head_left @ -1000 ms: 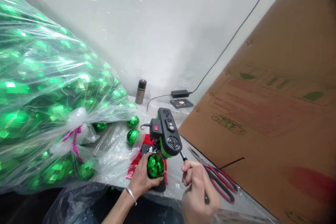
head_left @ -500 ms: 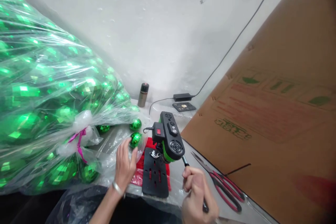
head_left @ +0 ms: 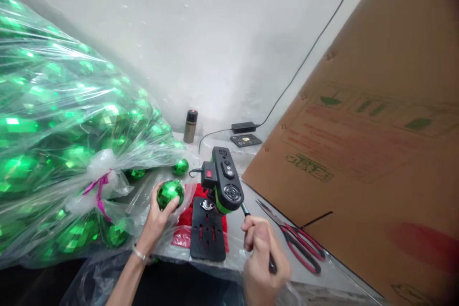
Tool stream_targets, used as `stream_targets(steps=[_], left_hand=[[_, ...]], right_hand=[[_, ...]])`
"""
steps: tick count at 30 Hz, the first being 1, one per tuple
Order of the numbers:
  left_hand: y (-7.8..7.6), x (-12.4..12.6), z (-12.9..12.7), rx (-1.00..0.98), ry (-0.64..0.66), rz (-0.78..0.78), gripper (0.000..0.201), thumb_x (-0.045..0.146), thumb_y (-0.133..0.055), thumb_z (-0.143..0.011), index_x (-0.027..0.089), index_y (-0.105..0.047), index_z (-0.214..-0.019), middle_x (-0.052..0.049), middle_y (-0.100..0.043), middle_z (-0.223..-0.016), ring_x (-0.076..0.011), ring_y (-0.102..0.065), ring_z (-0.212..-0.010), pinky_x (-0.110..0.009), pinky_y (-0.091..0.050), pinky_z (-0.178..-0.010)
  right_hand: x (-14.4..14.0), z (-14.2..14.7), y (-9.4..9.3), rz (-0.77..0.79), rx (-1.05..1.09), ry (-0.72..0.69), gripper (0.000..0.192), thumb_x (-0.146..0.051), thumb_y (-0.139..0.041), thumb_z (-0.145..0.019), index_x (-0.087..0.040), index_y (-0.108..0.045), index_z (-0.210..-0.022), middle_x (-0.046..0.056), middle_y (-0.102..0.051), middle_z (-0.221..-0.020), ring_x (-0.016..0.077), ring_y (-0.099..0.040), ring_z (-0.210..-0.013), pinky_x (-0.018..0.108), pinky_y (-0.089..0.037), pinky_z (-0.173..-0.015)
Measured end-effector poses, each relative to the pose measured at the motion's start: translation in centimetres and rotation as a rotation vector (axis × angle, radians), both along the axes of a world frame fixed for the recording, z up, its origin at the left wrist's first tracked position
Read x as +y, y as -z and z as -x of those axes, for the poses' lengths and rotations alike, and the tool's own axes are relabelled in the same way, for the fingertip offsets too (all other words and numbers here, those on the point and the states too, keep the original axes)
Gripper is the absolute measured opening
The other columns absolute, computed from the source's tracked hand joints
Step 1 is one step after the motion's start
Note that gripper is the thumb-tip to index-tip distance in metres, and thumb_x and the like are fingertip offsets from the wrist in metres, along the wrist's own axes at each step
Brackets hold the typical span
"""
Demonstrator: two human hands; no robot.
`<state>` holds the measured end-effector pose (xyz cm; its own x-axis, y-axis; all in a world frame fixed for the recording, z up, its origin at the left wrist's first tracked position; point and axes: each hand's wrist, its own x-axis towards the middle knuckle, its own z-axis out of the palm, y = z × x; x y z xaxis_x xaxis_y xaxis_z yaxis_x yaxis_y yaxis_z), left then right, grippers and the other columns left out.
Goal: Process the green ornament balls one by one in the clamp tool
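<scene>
My left hand (head_left: 158, 215) is closed round a shiny green faceted ball (head_left: 169, 194), thumb across its front. A second green ball (head_left: 180, 166) rests on the table just beyond it. To the right of my left hand stands a small black and green bench drill press (head_left: 229, 179) with a red switch. Its slotted black base plate (head_left: 208, 244) lies over a red cloth or bag (head_left: 181, 229). My right hand (head_left: 265, 253) grips the press's lever handle (head_left: 273, 266), a metal rod with a black grip. The drill tip is hidden under the head.
A large clear bag of green balls (head_left: 82, 119), tied with pink ribbon, fills the left. Red-handled scissors (head_left: 297, 244) lie on the right beside a big cardboard box (head_left: 358, 129). A spray can (head_left: 191, 125), power adapter (head_left: 244, 127) and phone (head_left: 245, 140) are near the wall.
My left hand has taken hold of the nearer green ball and lifted it left, off the table beside the press. My right hand still grips the lever. The view has shifted slightly.
</scene>
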<state>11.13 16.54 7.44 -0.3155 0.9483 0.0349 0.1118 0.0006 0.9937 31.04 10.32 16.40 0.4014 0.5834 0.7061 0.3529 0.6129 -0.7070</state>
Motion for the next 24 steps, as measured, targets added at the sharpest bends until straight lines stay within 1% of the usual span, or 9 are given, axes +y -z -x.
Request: stream_targets(steps=[2, 3, 6, 8, 10, 13, 15, 19, 24], left_hand=[[0.0, -2.8, -0.5, -0.136, 0.109, 0.022, 0.087, 0.061, -0.072, -0.084, 0.025, -0.035, -0.155, -0.013, -0.064, -0.140, -0.0313, -0.068, -0.124, -0.046, -0.054, -0.109], [0.3, -4.0, -1.1, -0.147, 0.158, 0.042, 0.089, 0.060, -0.072, -0.083, 0.024, -0.034, -0.155, -0.013, -0.067, -0.135, -0.0315, -0.071, -0.120, -0.047, -0.056, -0.107], [1.7, -5.9, -3.2, 0.008, 0.253, 0.081, 0.080, 0.052, -0.074, -0.081, 0.021, -0.043, -0.148, -0.015, -0.068, -0.136, -0.0344, -0.069, -0.125, -0.051, -0.053, -0.111], [2.8, -5.8, -4.6, 0.180, 0.285, 0.062, 0.072, 0.045, -0.075, -0.079, 0.022, -0.051, -0.143, -0.016, -0.065, -0.144, -0.0364, -0.063, -0.135, -0.054, -0.048, -0.117], [3.7, -5.1, -5.7, 0.309, 0.284, 0.018, 0.069, 0.042, -0.074, -0.078, 0.022, -0.055, -0.142, -0.016, -0.064, -0.147, -0.0383, -0.061, -0.138, -0.058, -0.047, -0.118], [4.6, -3.9, -6.6, 0.406, 0.268, -0.060, 0.071, 0.041, -0.074, -0.078, 0.020, -0.056, -0.143, -0.019, -0.066, -0.143, -0.0406, -0.061, -0.136, -0.062, -0.049, -0.115], [4.9, -3.4, -6.9, 0.443, 0.272, -0.097, 0.071, 0.039, -0.074, -0.077, 0.019, -0.056, -0.143, -0.019, -0.068, -0.138, -0.0404, -0.063, -0.133, -0.062, -0.051, -0.113], [4.7, -2.8, -7.2, 0.491, 0.291, -0.116, 0.073, 0.034, -0.077, -0.072, 0.020, -0.059, -0.141, -0.016, -0.069, -0.130, -0.0391, -0.066, -0.126, -0.059, -0.053, -0.110], [3.3, -2.5, -7.7, 0.522, 0.354, -0.040, 0.073, 0.033, -0.078, -0.069, 0.020, -0.060, -0.139, -0.014, -0.069, -0.120, -0.0368, -0.069, -0.117, -0.056, -0.057, -0.104]], right_hand=[[0.0, 0.1, -0.9, 0.037, 0.016, -0.002, 0.045, -0.024, -0.050, -0.108, -0.021, -0.045, -0.063, -0.002, -0.050, -0.064, 0.0122, -0.054, -0.065, 0.026, -0.036, -0.059], [0.1, 0.1, -1.3, 0.052, 0.022, -0.008, 0.046, -0.025, -0.050, -0.108, -0.021, -0.045, -0.063, -0.002, -0.049, -0.064, 0.0122, -0.053, -0.065, 0.026, -0.036, -0.059], [0.0, 0.0, -1.9, 0.089, 0.029, -0.030, 0.045, -0.027, -0.050, -0.109, -0.022, -0.046, -0.065, -0.003, -0.048, -0.064, 0.0119, -0.052, -0.063, 0.026, -0.038, -0.060], [0.0, -0.2, -2.0, 0.100, 0.020, -0.031, 0.043, -0.027, -0.049, -0.109, -0.022, -0.046, -0.066, -0.003, -0.049, -0.066, 0.0113, -0.051, -0.062, 0.026, -0.038, -0.060], [-0.1, -0.3, -1.9, 0.102, 0.003, -0.029, 0.043, -0.026, -0.049, -0.109, -0.022, -0.047, -0.067, -0.003, -0.049, -0.066, 0.0107, -0.050, -0.061, 0.025, -0.038, -0.060], [-0.2, -0.5, -1.8, 0.104, -0.033, -0.031, 0.042, -0.025, -0.048, -0.109, -0.021, -0.048, -0.067, -0.003, -0.050, -0.066, 0.0109, -0.050, -0.060, 0.025, -0.037, -0.057], [-0.3, -0.5, -1.6, 0.104, -0.044, -0.036, 0.042, -0.024, -0.047, -0.109, -0.022, -0.048, -0.067, -0.002, -0.051, -0.066, 0.0116, -0.051, -0.061, 0.026, -0.037, -0.057], [-0.3, -0.5, -1.4, 0.081, -0.040, -0.042, 0.040, -0.021, -0.047, -0.109, -0.022, -0.049, -0.069, -0.002, -0.051, -0.067, 0.0124, -0.053, -0.064, 0.026, -0.040, -0.059], [-0.4, -0.5, -1.4, 0.075, -0.032, -0.056, 0.040, -0.020, -0.046, -0.109, -0.022, -0.049, -0.069, -0.002, -0.051, -0.067, 0.0122, -0.054, -0.065, 0.025, -0.041, -0.059]])
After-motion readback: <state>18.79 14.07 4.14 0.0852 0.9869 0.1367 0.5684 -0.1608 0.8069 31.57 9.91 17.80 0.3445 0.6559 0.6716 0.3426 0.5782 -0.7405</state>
